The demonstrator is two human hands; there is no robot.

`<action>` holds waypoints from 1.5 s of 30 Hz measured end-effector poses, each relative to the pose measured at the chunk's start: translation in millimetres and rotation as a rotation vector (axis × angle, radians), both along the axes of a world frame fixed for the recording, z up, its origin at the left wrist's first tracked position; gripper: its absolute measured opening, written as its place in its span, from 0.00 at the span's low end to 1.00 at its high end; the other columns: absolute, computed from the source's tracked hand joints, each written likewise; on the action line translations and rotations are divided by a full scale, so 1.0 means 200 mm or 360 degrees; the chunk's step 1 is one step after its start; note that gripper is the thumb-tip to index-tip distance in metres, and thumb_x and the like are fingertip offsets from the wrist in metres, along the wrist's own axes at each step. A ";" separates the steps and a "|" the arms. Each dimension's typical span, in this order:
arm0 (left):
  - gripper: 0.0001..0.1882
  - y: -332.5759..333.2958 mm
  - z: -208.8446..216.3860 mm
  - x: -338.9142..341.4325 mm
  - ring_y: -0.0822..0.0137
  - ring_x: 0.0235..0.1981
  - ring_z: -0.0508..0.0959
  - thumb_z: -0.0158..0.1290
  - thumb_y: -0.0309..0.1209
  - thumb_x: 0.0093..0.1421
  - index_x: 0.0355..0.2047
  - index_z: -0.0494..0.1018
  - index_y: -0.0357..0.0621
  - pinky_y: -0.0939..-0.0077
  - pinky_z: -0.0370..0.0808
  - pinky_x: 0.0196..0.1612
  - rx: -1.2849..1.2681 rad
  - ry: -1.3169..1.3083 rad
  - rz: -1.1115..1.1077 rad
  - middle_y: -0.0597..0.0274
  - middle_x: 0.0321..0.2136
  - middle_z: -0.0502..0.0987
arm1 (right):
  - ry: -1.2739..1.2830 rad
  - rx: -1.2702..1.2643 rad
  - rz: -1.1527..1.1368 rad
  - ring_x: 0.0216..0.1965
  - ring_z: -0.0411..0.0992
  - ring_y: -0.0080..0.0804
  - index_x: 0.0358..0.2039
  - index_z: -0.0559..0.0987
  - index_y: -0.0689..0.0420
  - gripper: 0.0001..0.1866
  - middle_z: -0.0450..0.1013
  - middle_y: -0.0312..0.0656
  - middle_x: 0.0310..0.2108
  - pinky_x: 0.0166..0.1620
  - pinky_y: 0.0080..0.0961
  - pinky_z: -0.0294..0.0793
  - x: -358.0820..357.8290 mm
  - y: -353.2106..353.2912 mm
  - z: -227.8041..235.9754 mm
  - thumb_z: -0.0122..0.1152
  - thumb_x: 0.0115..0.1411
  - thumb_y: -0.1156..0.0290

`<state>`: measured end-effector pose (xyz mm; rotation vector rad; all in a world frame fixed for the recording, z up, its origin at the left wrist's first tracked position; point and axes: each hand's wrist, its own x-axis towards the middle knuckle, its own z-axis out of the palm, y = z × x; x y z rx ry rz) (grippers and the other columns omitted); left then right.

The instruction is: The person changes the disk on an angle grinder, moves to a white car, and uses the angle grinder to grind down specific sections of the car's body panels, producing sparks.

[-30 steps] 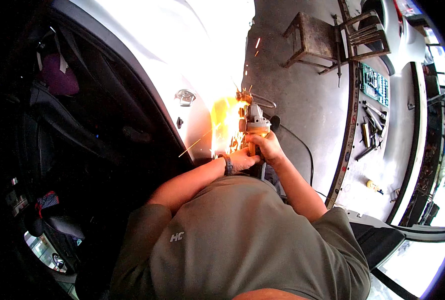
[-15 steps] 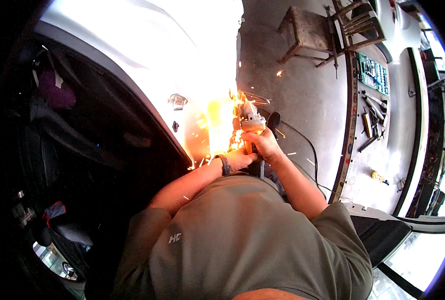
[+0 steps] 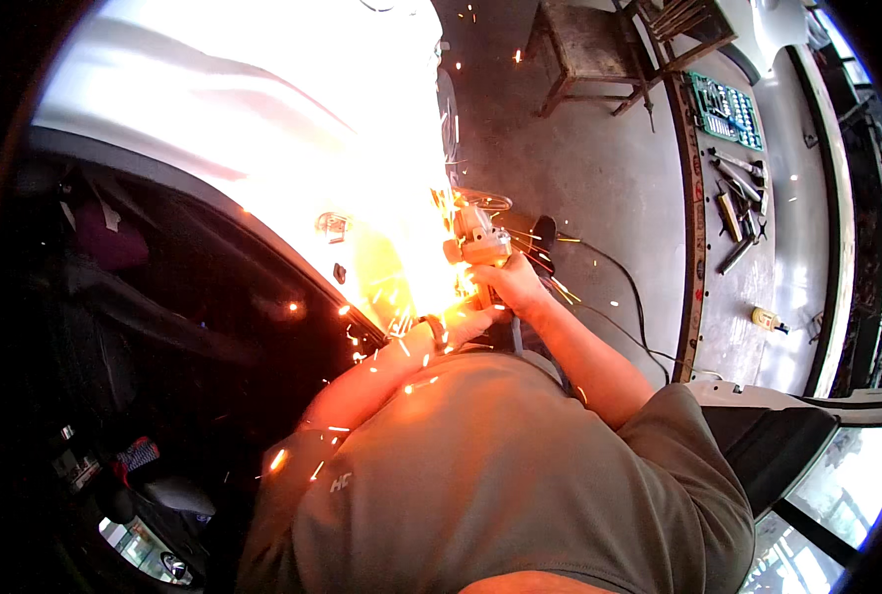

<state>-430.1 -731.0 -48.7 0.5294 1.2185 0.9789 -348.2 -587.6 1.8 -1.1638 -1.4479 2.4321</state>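
Observation:
An angle grinder [image 3: 486, 243] is pressed against the lower edge of a white car body panel [image 3: 292, 89]. Bright orange sparks spray from where they meet, and the glare hides the disc and contact point. My right hand [image 3: 512, 282] is closed around the grinder just behind its metal head. Lower down, my left hand [image 3: 468, 324], with a dark band on its wrist, is closed on the grinder's body; its fingers are partly hidden. A door latch striker [image 3: 333, 227] sits on the panel left of the sparks.
On the left is the dark car interior [image 3: 163, 297]. A dark cable [image 3: 636, 297] runs over the grey floor on the right. Beyond it, a metal bench [image 3: 723, 332] holds a green socket set [image 3: 726, 109], several hand tools [image 3: 738, 208] and a small yellow bottle [image 3: 768, 320]. A wooden chair [image 3: 589, 45] stands farther off.
Sparks have grown denser and spread wider, reaching my left forearm and shirt. The view has shifted slightly, and both hands keep their hold on the grinder.

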 end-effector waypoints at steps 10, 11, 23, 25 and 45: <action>0.18 0.08 0.18 0.02 0.67 0.50 0.75 0.52 0.27 0.64 0.55 0.73 0.40 0.68 0.73 0.55 -0.0310 -0.0342 0.0059 0.61 0.47 0.78 | 0.0016 0.0017 0.0005 0.39 0.77 0.27 0.46 0.80 0.61 0.20 0.80 0.38 0.40 0.46 0.28 0.77 0.00 0.01 -0.03 0.73 0.53 0.71; 0.18 0.08 0.18 0.02 0.67 0.50 0.75 0.52 0.27 0.64 0.55 0.73 0.40 0.68 0.73 0.55 -0.0304 -0.0344 0.0074 0.61 0.47 0.78 | -0.0020 -0.0054 0.0015 0.39 0.77 0.27 0.46 0.80 0.61 0.20 0.80 0.38 0.40 0.46 0.28 0.77 0.00 0.02 -0.03 0.73 0.53 0.71; 0.22 0.06 0.02 0.09 0.58 0.53 0.77 0.56 0.35 0.61 0.54 0.75 0.38 0.65 0.72 0.58 0.0021 -0.0095 -0.0082 0.52 0.51 0.80 | -0.0149 -0.0284 0.0136 0.37 0.77 0.32 0.44 0.78 0.62 0.14 0.78 0.41 0.36 0.42 0.31 0.77 0.08 0.04 -0.07 0.67 0.60 0.70; 0.23 0.06 0.07 0.09 0.57 0.54 0.77 0.56 0.34 0.61 0.54 0.75 0.37 0.64 0.72 0.58 -0.0004 -0.0106 -0.0022 0.51 0.51 0.80 | -0.0150 -0.0261 0.0156 0.37 0.77 0.31 0.44 0.78 0.62 0.14 0.78 0.41 0.36 0.43 0.31 0.77 0.06 0.04 -0.05 0.67 0.59 0.70; 0.22 0.07 0.08 0.03 0.60 0.52 0.77 0.56 0.35 0.61 0.54 0.75 0.38 0.66 0.73 0.57 -0.0052 -0.0158 -0.0086 0.53 0.48 0.81 | -0.0155 -0.0216 0.0123 0.38 0.77 0.30 0.45 0.77 0.61 0.14 0.78 0.40 0.36 0.42 0.29 0.77 0.01 0.01 -0.04 0.66 0.60 0.70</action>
